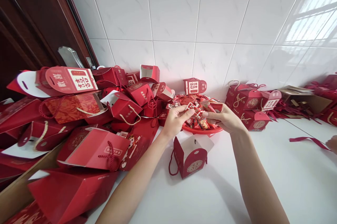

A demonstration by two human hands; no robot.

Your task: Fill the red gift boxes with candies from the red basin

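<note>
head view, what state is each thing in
packet: held up
left hand: pinching packet
right hand: at packet, grip unclear
front box: upright, top open
basin: heaped with sweets
left boxes: jumbled, several open
right boxes: stacked
ribbon: lying loose

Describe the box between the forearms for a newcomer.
Find the round red basin of wrapped packets on the white table. Just in front of it, between the person's forearms, stands a red box. Unlike the boxes piled at left, it stands alone, open, with a round pale medallion on its front.
</note>
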